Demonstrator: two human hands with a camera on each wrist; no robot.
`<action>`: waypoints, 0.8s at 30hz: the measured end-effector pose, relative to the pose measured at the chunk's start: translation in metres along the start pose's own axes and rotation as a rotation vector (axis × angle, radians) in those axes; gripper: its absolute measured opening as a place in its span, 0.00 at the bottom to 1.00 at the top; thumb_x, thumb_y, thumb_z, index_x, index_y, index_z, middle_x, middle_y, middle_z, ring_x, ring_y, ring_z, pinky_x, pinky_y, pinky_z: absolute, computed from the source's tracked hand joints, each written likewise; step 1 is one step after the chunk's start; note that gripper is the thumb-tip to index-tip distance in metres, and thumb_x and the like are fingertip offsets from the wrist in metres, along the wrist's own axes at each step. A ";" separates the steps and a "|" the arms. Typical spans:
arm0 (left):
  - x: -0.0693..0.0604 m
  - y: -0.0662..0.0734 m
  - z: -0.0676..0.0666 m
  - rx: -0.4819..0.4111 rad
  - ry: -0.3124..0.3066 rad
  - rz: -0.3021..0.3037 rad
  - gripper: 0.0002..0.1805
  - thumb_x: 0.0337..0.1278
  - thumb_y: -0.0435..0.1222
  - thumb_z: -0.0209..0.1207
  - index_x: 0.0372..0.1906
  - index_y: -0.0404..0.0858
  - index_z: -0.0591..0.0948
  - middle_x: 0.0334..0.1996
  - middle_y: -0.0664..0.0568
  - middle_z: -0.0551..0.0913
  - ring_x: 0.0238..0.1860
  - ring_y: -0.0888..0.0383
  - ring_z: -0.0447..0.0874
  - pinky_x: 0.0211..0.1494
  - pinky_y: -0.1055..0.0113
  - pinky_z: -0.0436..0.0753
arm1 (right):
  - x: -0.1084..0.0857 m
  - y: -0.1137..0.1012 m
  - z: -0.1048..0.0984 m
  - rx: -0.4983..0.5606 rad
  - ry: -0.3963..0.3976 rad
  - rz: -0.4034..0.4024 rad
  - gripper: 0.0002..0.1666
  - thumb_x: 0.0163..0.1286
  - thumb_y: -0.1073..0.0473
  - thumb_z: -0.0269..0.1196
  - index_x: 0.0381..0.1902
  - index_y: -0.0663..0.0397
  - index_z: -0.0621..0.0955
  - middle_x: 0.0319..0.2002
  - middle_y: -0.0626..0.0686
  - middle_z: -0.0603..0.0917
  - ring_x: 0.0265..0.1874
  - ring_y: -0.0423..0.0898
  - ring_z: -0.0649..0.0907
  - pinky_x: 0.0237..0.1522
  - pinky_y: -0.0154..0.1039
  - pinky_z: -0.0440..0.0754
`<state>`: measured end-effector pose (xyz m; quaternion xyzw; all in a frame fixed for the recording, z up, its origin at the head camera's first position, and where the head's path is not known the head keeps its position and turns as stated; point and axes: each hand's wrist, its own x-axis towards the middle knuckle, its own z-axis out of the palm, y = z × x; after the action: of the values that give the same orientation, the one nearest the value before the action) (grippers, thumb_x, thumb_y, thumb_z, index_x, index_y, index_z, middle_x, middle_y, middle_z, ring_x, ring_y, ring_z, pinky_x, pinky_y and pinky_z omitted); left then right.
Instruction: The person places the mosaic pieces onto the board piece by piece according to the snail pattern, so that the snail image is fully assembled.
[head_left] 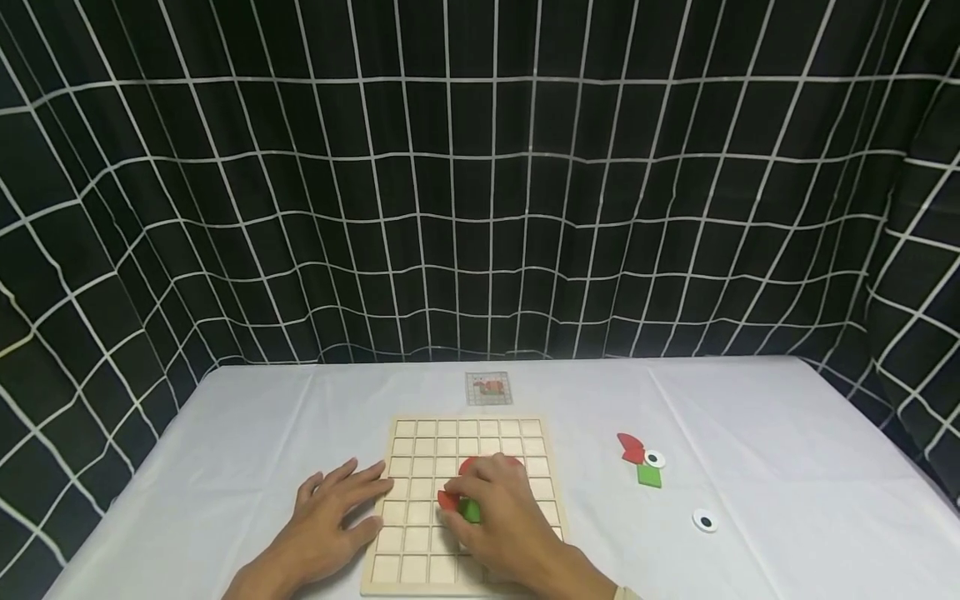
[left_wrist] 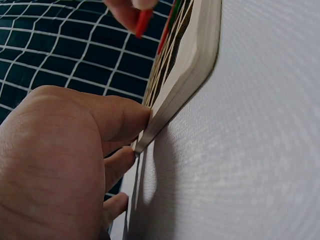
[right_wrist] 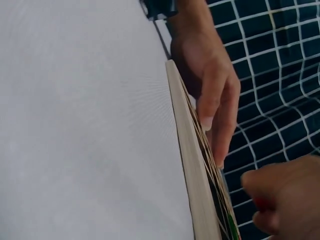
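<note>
A pale wooden grid board [head_left: 416,542] lies on the white-covered table. My left hand [head_left: 330,518] rests along its left side, fingers extended, with fingertips and thumb touching the edge. Over the board's middle, my right hand [head_left: 504,518] pinches a small red piece [left_wrist: 144,22] between thumb and fingers. A green piece [head_left: 470,510] shows on the board beneath that hand. Further red pieces [head_left: 467,464] peek out behind the right hand, which hides most of their shapes.
Right of the board lie red pieces [head_left: 631,443], a green square [head_left: 649,476] and two white eye discs [head_left: 705,521]. A clear card with a small red picture [head_left: 489,388] lies beyond the board. Dark, white-gridded cloth [head_left: 491,183] stands behind the table.
</note>
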<state>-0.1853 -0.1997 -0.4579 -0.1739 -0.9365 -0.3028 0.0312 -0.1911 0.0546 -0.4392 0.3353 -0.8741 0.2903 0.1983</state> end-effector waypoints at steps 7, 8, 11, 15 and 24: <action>0.000 0.001 0.000 -0.006 -0.012 -0.009 0.22 0.58 0.39 0.61 0.59 0.46 0.80 0.67 0.54 0.69 0.72 0.45 0.54 0.68 0.40 0.39 | -0.003 0.007 0.010 -0.020 -0.034 -0.038 0.13 0.56 0.54 0.72 0.38 0.54 0.87 0.36 0.44 0.81 0.38 0.40 0.72 0.39 0.39 0.73; 0.000 0.001 0.000 -0.008 -0.012 -0.011 0.22 0.58 0.39 0.61 0.59 0.46 0.80 0.67 0.54 0.69 0.72 0.45 0.53 0.68 0.40 0.39 | -0.003 0.008 0.011 -0.024 -0.032 -0.045 0.14 0.56 0.54 0.72 0.38 0.54 0.87 0.36 0.44 0.81 0.38 0.40 0.73 0.40 0.39 0.73; -0.001 0.000 -0.001 -0.004 -0.010 -0.011 0.22 0.58 0.39 0.61 0.59 0.46 0.80 0.67 0.55 0.69 0.72 0.45 0.53 0.68 0.40 0.39 | -0.004 0.009 0.014 -0.036 -0.038 -0.042 0.14 0.57 0.53 0.72 0.39 0.53 0.87 0.37 0.43 0.80 0.38 0.40 0.72 0.40 0.38 0.73; 0.000 -0.001 -0.001 -0.005 -0.010 -0.007 0.22 0.58 0.39 0.61 0.59 0.46 0.80 0.67 0.54 0.69 0.72 0.44 0.53 0.67 0.39 0.39 | -0.004 0.009 0.016 -0.038 -0.061 -0.027 0.15 0.59 0.51 0.71 0.41 0.52 0.86 0.38 0.43 0.80 0.38 0.40 0.71 0.41 0.37 0.72; 0.001 -0.002 0.001 -0.003 -0.003 -0.007 0.22 0.57 0.38 0.62 0.59 0.45 0.80 0.67 0.54 0.70 0.71 0.44 0.54 0.67 0.38 0.39 | -0.004 0.013 0.016 0.035 -0.021 -0.095 0.05 0.59 0.59 0.70 0.34 0.51 0.88 0.34 0.41 0.82 0.36 0.39 0.72 0.38 0.31 0.71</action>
<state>-0.1862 -0.2000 -0.4597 -0.1712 -0.9368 -0.3038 0.0283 -0.1998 0.0541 -0.4586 0.3827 -0.8541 0.2922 0.1967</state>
